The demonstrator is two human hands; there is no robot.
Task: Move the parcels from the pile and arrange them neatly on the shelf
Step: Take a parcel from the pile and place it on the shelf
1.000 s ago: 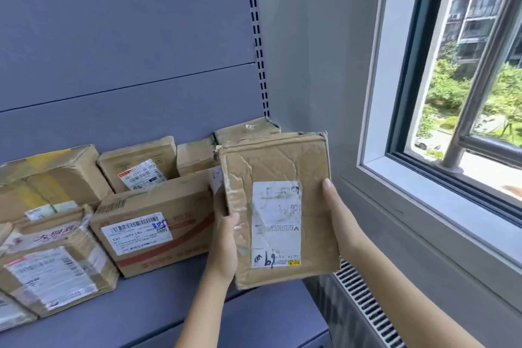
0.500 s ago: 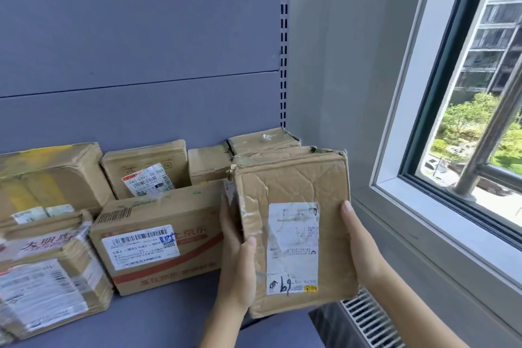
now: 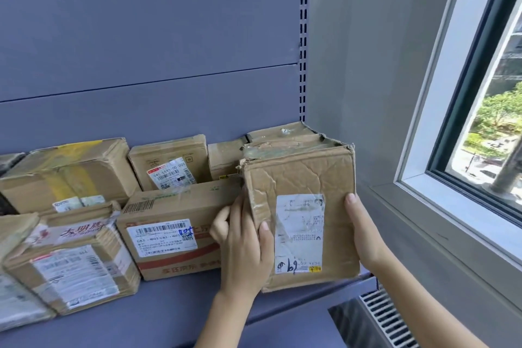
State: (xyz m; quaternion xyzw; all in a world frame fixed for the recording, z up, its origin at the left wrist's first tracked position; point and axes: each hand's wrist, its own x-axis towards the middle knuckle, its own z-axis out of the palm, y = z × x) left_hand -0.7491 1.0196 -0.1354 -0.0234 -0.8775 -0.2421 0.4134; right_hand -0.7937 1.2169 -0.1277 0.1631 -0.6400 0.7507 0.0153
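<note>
Now the crumpled parcel (image 3: 299,215) stands upright at the right end of the shelf (image 3: 169,313), its lower edge apparently down on the board. A second ago it was held forward of the shelf, clear of it. The left hand (image 3: 243,248) and right hand (image 3: 364,234) clasp its two side edges, thumbs on the labelled face. It sits just beside the red-striped box (image 3: 169,232). Judged set down but not released; squaring it against that neighbour remains.

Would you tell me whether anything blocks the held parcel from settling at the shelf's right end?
Nothing visible blocks the parcel from the shelf; only the left hand sits between it and the red-striped box.
</note>
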